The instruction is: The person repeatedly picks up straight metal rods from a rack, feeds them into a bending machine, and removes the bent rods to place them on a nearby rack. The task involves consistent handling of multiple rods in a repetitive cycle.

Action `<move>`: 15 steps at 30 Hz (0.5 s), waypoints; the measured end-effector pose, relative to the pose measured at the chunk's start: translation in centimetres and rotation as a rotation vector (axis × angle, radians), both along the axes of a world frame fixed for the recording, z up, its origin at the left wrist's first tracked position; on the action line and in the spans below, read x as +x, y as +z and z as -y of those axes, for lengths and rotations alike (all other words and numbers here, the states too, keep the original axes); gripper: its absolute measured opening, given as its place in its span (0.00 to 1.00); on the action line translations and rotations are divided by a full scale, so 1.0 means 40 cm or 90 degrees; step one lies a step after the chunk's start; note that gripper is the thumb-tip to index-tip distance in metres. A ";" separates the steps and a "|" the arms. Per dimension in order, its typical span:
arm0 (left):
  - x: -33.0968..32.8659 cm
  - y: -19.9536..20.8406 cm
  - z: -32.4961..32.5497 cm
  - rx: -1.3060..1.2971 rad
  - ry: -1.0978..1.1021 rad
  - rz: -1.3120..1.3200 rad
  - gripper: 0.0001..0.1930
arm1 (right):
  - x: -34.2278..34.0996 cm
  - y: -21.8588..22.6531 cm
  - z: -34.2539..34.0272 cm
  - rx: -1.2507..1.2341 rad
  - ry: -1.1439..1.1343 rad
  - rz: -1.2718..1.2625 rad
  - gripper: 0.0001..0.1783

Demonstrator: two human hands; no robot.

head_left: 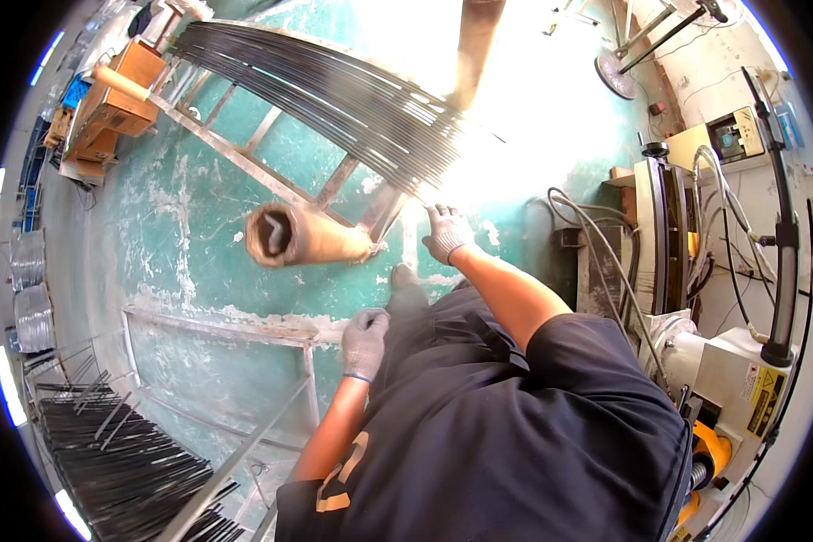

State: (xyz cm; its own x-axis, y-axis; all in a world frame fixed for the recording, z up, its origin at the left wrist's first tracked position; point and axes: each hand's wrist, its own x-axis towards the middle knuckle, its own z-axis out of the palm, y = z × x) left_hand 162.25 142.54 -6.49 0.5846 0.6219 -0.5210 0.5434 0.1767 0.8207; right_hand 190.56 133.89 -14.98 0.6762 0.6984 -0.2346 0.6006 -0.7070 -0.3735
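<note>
A bundle of long dark metal rods (pixel 334 99) lies across a metal rack (pixel 235 158) ahead of me. My right hand (pixel 446 235), in a pale knit glove, reaches toward the near ends of the rods with its fingers stretched out. Its fingertips are close to the rod ends; whether they touch is hard to tell in the glare. Low at my left side, my left hand (pixel 366 343) wears a matching glove, its fingers curled in and nothing visible in them. A brown cardboard-like roll or tube (pixel 321 237) sits at the rack's near corner, its hollow end facing left.
A second pile of dark rods (pixel 117 461) fills the lower left, by a low metal frame (pixel 217 327). Machinery (pixel 659 244) with looping hoses stands on my right. Cardboard boxes (pixel 122 95) are stacked at far left. A round-based stand (pixel 616 77) is far right.
</note>
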 end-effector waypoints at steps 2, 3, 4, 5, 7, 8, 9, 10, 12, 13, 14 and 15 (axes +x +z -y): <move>0.009 -0.014 -0.091 0.002 0.033 0.000 0.07 | 0.035 -0.027 -0.077 -0.030 -0.003 0.004 0.42; 0.020 0.005 -0.128 0.005 0.041 -0.009 0.07 | 0.051 -0.045 -0.113 -0.057 0.000 0.005 0.44; 0.042 0.036 -0.163 0.008 0.049 -0.016 0.07 | 0.073 -0.068 -0.148 -0.085 0.005 0.009 0.46; 0.060 0.054 -0.196 0.011 0.058 -0.024 0.07 | 0.093 -0.091 -0.178 -0.113 0.010 0.013 0.49; 0.076 0.038 -0.241 -0.027 0.138 -0.033 0.06 | 0.131 -0.127 -0.229 -0.158 0.020 -0.002 0.51; 0.078 0.023 -0.248 -0.056 0.211 -0.038 0.06 | 0.144 -0.144 -0.246 -0.172 0.016 -0.002 0.49; 0.070 0.013 -0.254 -0.085 0.284 -0.051 0.06 | 0.144 -0.162 -0.258 -0.187 0.013 -0.010 0.47; 0.055 -0.013 -0.261 -0.045 0.221 -0.079 0.06 | 0.140 -0.199 -0.264 -0.171 0.007 0.047 0.45; 0.031 -0.042 -0.247 -0.052 0.145 -0.134 0.06 | 0.123 -0.278 -0.267 -0.140 -0.007 0.164 0.41; 0.067 -0.032 -0.239 -0.055 0.113 -0.155 0.06 | 0.130 -0.272 -0.274 -0.125 -0.011 0.139 0.38; 0.098 -0.014 -0.219 -0.146 0.140 -0.143 0.07 | 0.132 -0.264 -0.274 -0.110 -0.015 0.114 0.37; 0.118 -0.024 -0.200 -0.127 0.108 -0.148 0.07 | 0.135 -0.254 -0.281 -0.094 -0.018 0.088 0.35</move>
